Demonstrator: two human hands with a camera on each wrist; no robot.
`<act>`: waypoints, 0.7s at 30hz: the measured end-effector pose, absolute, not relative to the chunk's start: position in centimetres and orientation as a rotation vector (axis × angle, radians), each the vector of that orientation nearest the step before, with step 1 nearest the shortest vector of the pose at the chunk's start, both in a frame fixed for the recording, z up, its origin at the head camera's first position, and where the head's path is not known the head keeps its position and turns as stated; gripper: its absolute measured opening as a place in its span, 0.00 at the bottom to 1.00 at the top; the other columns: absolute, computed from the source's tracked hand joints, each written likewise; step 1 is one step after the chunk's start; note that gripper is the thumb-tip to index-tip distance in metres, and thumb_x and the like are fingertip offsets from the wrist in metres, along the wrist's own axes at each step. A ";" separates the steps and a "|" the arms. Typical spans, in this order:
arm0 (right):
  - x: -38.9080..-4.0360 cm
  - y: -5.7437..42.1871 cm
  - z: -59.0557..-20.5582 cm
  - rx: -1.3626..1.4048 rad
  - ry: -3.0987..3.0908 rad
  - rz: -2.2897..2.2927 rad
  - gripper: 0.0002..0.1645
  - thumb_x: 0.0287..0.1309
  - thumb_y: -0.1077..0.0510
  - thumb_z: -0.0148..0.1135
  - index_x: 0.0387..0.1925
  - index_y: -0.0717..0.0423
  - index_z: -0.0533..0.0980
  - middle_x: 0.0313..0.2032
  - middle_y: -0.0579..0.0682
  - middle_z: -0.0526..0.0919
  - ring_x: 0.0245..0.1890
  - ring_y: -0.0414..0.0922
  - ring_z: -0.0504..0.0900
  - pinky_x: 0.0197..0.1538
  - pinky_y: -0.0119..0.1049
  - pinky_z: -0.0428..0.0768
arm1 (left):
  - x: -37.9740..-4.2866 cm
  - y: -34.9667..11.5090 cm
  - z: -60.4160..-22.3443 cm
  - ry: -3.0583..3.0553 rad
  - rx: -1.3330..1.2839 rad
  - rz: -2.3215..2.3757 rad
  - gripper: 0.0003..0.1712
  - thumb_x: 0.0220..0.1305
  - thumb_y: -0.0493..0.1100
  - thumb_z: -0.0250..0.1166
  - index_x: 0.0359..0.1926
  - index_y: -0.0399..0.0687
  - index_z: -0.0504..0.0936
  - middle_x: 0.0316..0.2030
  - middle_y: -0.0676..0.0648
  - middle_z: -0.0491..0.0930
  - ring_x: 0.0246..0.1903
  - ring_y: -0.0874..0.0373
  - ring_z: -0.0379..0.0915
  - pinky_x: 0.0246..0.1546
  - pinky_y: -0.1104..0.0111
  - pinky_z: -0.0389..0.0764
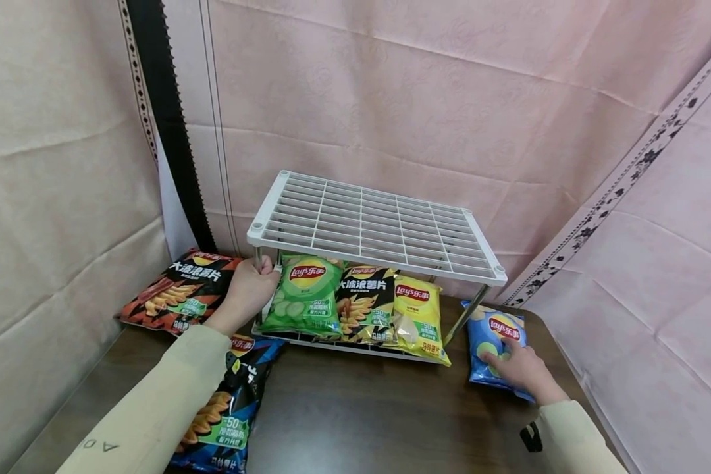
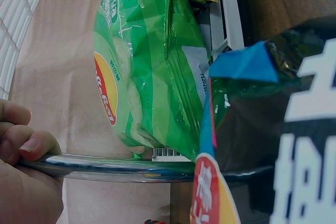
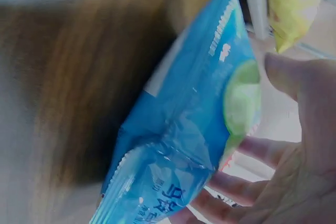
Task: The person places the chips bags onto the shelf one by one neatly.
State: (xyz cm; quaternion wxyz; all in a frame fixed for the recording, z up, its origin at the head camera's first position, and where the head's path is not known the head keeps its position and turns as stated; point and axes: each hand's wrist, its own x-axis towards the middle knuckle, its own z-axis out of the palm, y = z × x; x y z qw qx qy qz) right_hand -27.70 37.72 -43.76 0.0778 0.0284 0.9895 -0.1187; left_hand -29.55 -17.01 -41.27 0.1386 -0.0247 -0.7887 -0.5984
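Observation:
My left hand (image 1: 252, 289) grips the front left metal post (image 2: 126, 167) of a white two-tier rack (image 1: 361, 224). On its lower tier stand a green chip bag (image 1: 305, 296), a black chip bag (image 1: 364, 304) and a yellow chip bag (image 1: 417, 316). Right of the rack, a blue chip bag (image 1: 488, 329) leans back on the table. Over its front is my right hand (image 1: 518, 365), thumb and fingers spread apart. In the right wrist view the fingers (image 3: 262, 150) lie along the bag's front; whether they press it I cannot tell.
A red and black chip bag (image 1: 184, 289) lies left of the rack. A blue and black chip bag (image 1: 231, 408) lies in front of it, partly under my left forearm. Pink cloth (image 1: 421, 99) hangs behind the brown table (image 1: 355, 415) and along both sides.

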 end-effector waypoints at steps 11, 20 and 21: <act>-28.6 39.3 -44.4 0.403 2.958 -0.603 0.55 0.57 0.23 0.49 0.56 0.72 0.63 0.50 0.77 0.65 0.44 0.67 0.66 0.44 0.61 0.69 | -29.5 -17.0 -41.5 -2.284 -0.071 -1.760 0.18 0.65 0.38 0.53 0.22 0.44 0.55 0.15 0.51 0.48 0.15 0.57 0.45 0.18 0.65 0.54; -29.3 40.5 -46.4 0.701 2.814 -0.830 0.79 0.43 0.17 0.55 0.64 0.80 0.37 0.53 0.81 0.54 0.50 0.71 0.61 0.55 0.67 0.64 | -29.5 -17.0 -41.4 -2.275 -0.086 -1.756 0.19 0.65 0.39 0.53 0.22 0.44 0.54 0.15 0.51 0.48 0.15 0.57 0.45 0.18 0.66 0.54; -29.4 40.6 -46.5 0.704 2.798 -0.840 0.80 0.43 0.17 0.55 0.65 0.80 0.36 0.54 0.81 0.54 0.51 0.71 0.61 0.56 0.66 0.64 | -29.5 -17.0 -41.4 -2.271 -0.087 -1.753 0.19 0.65 0.39 0.54 0.22 0.44 0.55 0.15 0.51 0.48 0.15 0.57 0.45 0.18 0.66 0.54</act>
